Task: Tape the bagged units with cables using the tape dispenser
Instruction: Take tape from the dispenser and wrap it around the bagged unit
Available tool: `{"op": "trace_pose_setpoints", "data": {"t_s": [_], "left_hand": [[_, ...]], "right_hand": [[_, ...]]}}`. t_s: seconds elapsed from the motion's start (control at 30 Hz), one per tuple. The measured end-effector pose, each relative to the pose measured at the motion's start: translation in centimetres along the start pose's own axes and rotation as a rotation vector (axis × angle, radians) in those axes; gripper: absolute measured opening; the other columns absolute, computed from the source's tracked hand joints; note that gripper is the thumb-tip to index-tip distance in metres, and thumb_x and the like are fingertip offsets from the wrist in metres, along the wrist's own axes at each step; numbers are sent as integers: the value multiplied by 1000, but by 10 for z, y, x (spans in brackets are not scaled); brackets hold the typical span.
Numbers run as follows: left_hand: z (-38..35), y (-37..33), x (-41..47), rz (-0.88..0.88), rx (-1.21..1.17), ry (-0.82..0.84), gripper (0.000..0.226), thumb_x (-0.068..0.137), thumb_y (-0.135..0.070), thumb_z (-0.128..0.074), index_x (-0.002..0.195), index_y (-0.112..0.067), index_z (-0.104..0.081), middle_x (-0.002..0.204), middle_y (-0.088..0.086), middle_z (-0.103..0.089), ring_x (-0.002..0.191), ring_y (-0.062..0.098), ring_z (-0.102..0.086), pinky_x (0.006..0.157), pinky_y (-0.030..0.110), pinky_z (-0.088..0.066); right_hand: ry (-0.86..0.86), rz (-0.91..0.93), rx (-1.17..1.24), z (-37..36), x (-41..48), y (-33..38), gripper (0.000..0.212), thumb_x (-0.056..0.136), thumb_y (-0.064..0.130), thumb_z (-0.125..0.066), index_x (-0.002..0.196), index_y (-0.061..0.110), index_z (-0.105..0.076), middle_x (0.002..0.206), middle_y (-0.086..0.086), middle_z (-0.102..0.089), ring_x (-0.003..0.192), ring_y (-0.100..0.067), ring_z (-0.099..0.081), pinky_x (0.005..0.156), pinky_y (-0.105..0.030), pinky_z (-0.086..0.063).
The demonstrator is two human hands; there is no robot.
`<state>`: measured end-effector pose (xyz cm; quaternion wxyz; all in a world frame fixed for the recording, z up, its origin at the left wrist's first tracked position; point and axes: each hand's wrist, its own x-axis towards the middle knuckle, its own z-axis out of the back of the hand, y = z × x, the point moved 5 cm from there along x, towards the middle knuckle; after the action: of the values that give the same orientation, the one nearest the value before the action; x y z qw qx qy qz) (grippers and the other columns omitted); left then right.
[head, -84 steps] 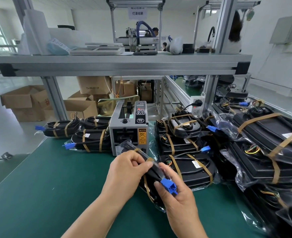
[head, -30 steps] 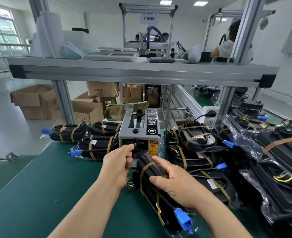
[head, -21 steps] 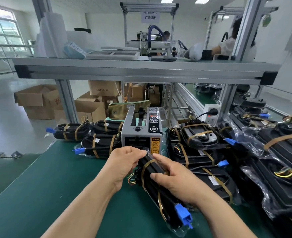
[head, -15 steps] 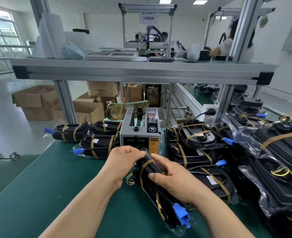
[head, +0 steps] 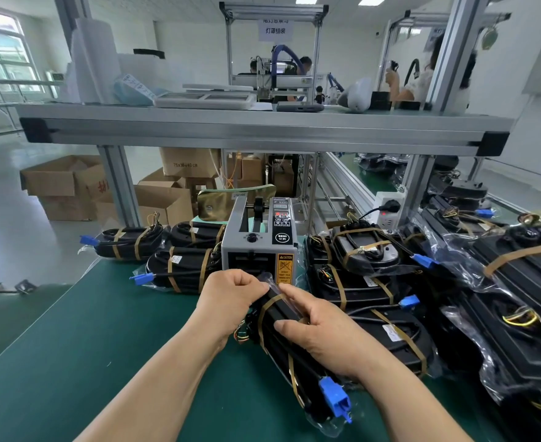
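Note:
A black bagged unit (head: 290, 352) with a cable and a blue connector (head: 334, 397) lies tilted on the green bench, just in front of the grey tape dispenser (head: 259, 242). Two brown tape bands wrap it. My left hand (head: 231, 298) curls round its far end at the upper band. My right hand (head: 320, 330) grips its middle from the right, index finger stretched along the top toward the left hand.
Taped bagged units (head: 180, 269) lie stacked left of the dispenser; several more (head: 368, 282) crowd the right side up to the bench edge. An aluminium shelf (head: 263, 129) spans overhead on posts. Cardboard boxes (head: 65, 186) stand on the floor behind. Bare green mat (head: 71, 362) lies at the near left.
My left hand came back from the dispenser's slot to the unit's far end and pressed tape round it. Since half a second ago both hands have barely shifted.

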<state>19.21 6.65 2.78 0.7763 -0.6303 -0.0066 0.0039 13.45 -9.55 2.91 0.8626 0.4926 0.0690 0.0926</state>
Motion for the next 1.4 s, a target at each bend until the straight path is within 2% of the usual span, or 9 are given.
{"op": "trace_pose_setpoints", "data": {"t_s": [0.1, 0.17, 0.33, 0.5, 0.6, 0.73, 0.97, 1.13, 1.4], "left_hand": [[2, 0, 0, -37, 89, -17, 18, 82, -26, -78, 68, -18, -70, 58, -8, -67, 49, -3, -58, 48, 15, -46], [4, 0, 0, -55, 155, -31, 16, 80, -33, -78, 67, -28, -70, 58, -11, -66, 49, -3, -57, 51, 18, -44], [6, 2, -1, -23, 156, -94, 22, 73, -39, -82, 84, -30, -65, 78, -7, -65, 66, 8, -61, 57, 22, -44], [-2, 7, -1, 70, -53, -30, 19, 73, -31, -85, 79, -19, -72, 65, -5, -71, 52, 5, -64, 48, 17, -47], [-3, 10, 1, 120, -152, -26, 20, 79, -27, -83, 71, -13, -71, 45, -9, -58, 33, 1, -48, 35, 13, -37], [-3, 16, 6, 162, -181, -32, 25, 80, -32, -82, 61, -18, -73, 48, -7, -54, 42, 4, -45, 39, 13, -37], [-2, 22, 8, 126, -206, 12, 22, 82, -32, -79, 71, -13, -76, 55, -4, -57, 44, 3, -48, 43, 12, -40], [-2, 16, 1, 57, -196, 58, 16, 67, -23, -90, 77, -22, -78, 75, -1, -75, 61, 6, -69, 53, 14, -50], [8, 9, 16, 20, -78, 104, 10, 77, -16, -83, 70, -22, -79, 64, -2, -71, 53, 2, -58, 52, 12, -45]], "right_hand": [[0, -3, -6, 0, -1, -1, 67, 94, 34, -66, 153, 38, -34, 101, 17, -69, 65, 15, -59, 64, -3, -40], [-3, -4, -8, 0, 0, -2, 67, 94, 34, -66, 153, 38, -34, 100, 15, -70, 66, 12, -60, 66, -5, -42], [-5, -6, -5, 0, -1, 0, 68, 94, 35, -65, 153, 38, -33, 119, 17, -68, 94, 4, -66, 93, -20, -50], [4, 4, -45, -2, -3, 3, 68, 94, 37, -64, 153, 40, -32, 100, 17, -70, 67, 12, -60, 68, -5, -42], [4, -11, -41, -1, -3, 2, 68, 94, 37, -64, 154, 41, -31, 106, 12, -71, 76, 8, -65, 76, -11, -48], [-8, -26, -29, 0, -1, 1, 68, 94, 35, -65, 153, 40, -32, 116, 11, -71, 95, -3, -69, 96, -26, -53], [-6, -45, -14, 1, -1, -2, 66, 93, 36, -65, 151, 43, -35, 115, 4, -73, 97, -9, -71, 97, -33, -53], [-20, -44, -34, 2, 1, -4, 69, 89, 41, -66, 151, 45, -35, 117, 13, -71, 104, -1, -67, 103, -32, -49], [-16, -60, 22, -1, 2, -8, 74, 84, 41, -67, 151, 39, -38, 124, 21, -67, 111, 3, -64, 109, -32, -45]]}}
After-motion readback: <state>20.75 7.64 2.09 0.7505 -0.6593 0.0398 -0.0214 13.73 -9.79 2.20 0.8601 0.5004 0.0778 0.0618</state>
